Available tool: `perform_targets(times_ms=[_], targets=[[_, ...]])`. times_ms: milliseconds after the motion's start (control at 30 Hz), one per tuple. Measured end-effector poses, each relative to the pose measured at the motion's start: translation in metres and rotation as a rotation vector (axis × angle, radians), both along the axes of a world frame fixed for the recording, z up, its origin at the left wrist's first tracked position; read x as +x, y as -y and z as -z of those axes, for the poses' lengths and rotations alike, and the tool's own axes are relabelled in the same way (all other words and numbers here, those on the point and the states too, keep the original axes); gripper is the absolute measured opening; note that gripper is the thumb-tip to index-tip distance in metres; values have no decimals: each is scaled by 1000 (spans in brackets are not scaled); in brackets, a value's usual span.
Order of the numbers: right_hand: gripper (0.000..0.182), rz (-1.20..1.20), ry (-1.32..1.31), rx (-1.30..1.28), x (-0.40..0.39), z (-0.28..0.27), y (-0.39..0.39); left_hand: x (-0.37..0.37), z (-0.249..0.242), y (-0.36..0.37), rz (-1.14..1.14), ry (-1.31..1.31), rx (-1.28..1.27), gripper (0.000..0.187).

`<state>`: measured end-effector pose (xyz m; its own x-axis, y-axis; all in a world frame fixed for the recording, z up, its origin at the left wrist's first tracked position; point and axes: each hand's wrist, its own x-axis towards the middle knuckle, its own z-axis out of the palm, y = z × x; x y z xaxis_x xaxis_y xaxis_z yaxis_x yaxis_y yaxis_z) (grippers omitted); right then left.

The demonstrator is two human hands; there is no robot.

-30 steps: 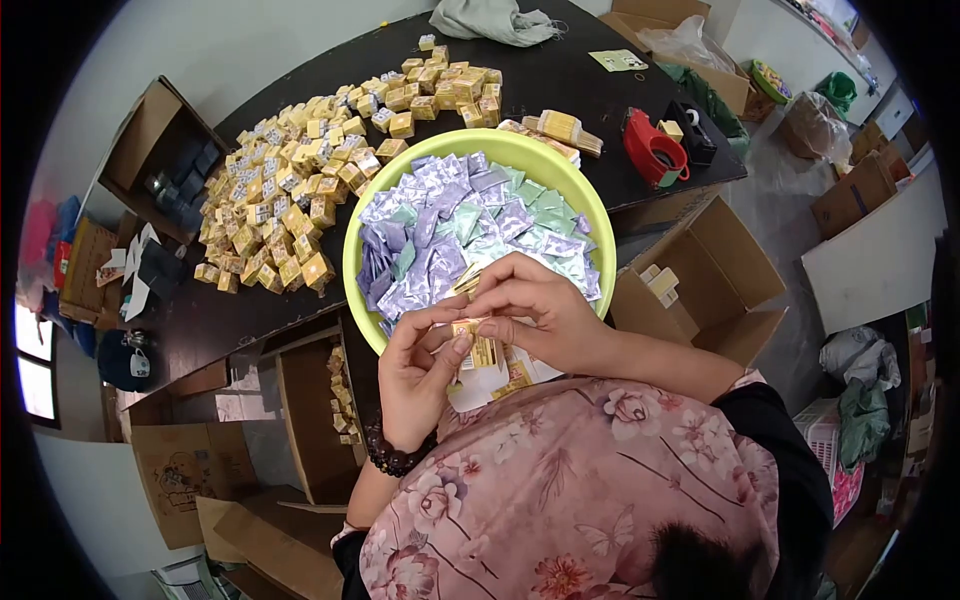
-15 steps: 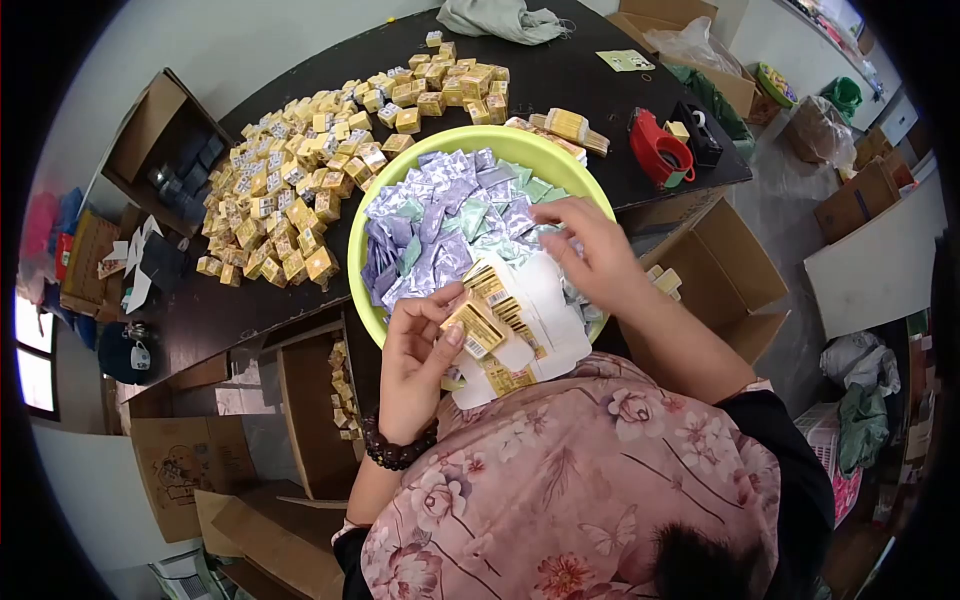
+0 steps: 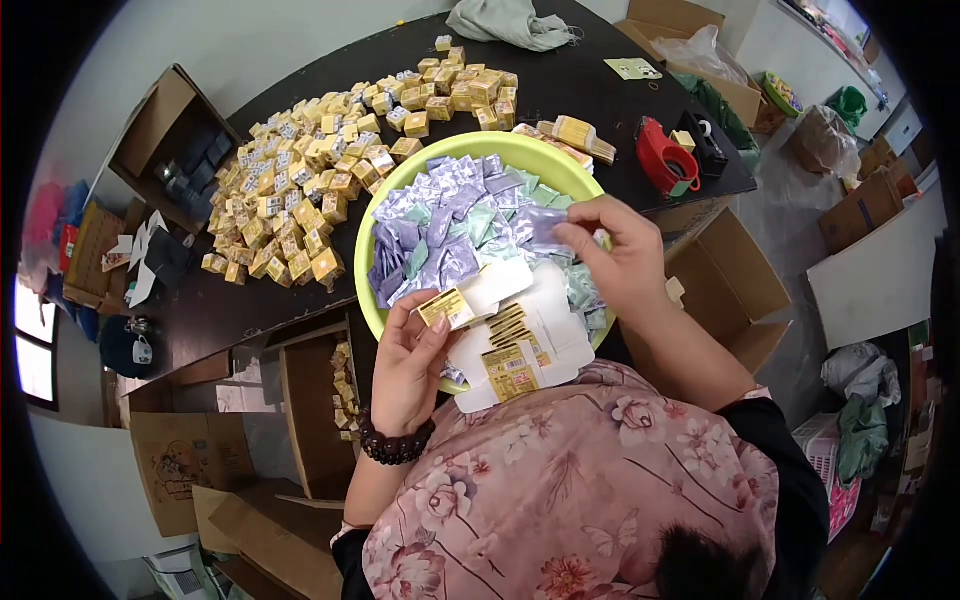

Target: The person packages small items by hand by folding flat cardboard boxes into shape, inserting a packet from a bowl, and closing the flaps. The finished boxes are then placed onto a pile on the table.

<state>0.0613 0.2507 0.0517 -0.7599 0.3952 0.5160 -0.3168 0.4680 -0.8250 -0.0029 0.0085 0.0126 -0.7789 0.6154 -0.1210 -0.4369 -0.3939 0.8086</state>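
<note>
Right now I am gripping a small yellow box (image 3: 450, 308) in my left hand (image 3: 405, 372), thumb across its printed face, with a white flap (image 3: 502, 283) sticking out to the right. My right hand (image 3: 625, 252) is pinching a purple packet (image 3: 545, 225) between thumb and fingers above the right side of the yellow-green tub (image 3: 500, 141), so I am judging this as the step of picking out a packet, box and packet being well apart. The next move, as I am reading it, is calling for a steady box and a light pinch. Flat cartons (image 3: 570, 347) are lying over the tub's near part, hiding whatever is under them. The box's inside is not showing, so I am unable to tell what it is containing. My fingers are covering the packet's right end, and its print is looking too blurred to read. Beyond the tub, a heap of boxes (image 3: 310, 190) is crowding the dark worktop (image 3: 585, 95)
</note>
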Motion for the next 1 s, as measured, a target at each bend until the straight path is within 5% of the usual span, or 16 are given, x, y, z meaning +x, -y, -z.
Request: perform_targets(times_ms=[33,100,233,567,667,1000], targets=[[11,-92,-14,-112,4,-1,15,3,1,-4,-31,-5,13,33],[19,-125,-141,408,6,-2,28,11,-3,-12,-30,-14,59,33],[13,-189,-55,684,2,13,37,14,-1,-11,-53,-88,91,33],[32,-286,-161,593,7,16,33,12,0,-8,18,98,262,22],[32,-298,-277,690,5,20,37,13,-3,-6,263,219,346,27],[23,-482,-168,427,11,25,51,14,0,0,342,269,267,45]])
